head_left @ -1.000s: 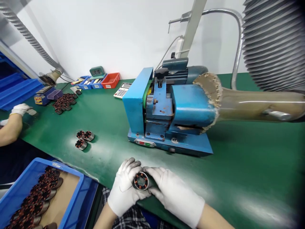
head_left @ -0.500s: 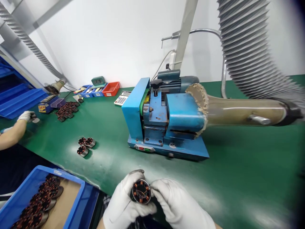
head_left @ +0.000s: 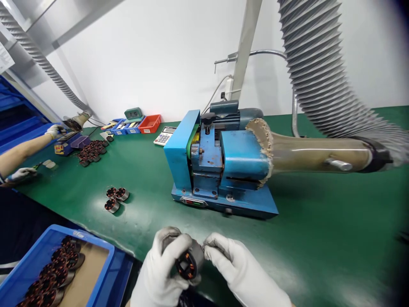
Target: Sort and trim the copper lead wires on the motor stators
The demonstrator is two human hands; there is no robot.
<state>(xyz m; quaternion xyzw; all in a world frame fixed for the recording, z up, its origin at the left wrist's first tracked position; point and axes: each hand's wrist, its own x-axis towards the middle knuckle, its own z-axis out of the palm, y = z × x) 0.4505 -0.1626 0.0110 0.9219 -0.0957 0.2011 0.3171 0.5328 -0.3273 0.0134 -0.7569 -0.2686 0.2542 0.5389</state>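
In the lower middle of the head view, my left hand [head_left: 162, 268], in a white glove, is closed around a motor stator [head_left: 197, 255]. The stator is a silvery metal ring with a black core and copper windings, tilted with one open face toward me. My right hand [head_left: 228, 266], gloved too, pinches thumb against fingers at the stator's right edge. What lies between those fingertips is too small to make out. Three similar stators [head_left: 116, 195] stand in a group on the green table [head_left: 150, 170], left of the blue belt machine [head_left: 209, 157].
A blue tray [head_left: 110, 251] of stators sits at lower left. More stators [head_left: 91, 150] are piled farther back, near a co-worker's gloved hands [head_left: 24, 173]. A calculator [head_left: 164, 135], a red bin [head_left: 150, 123] and a duct pipe [head_left: 319, 153] surround the machine.
The stator has been turned in my left hand, so its outer metal side now shows. My right hand stays pinched at its edge. A co-worker's hand has reached toward the back-left box.
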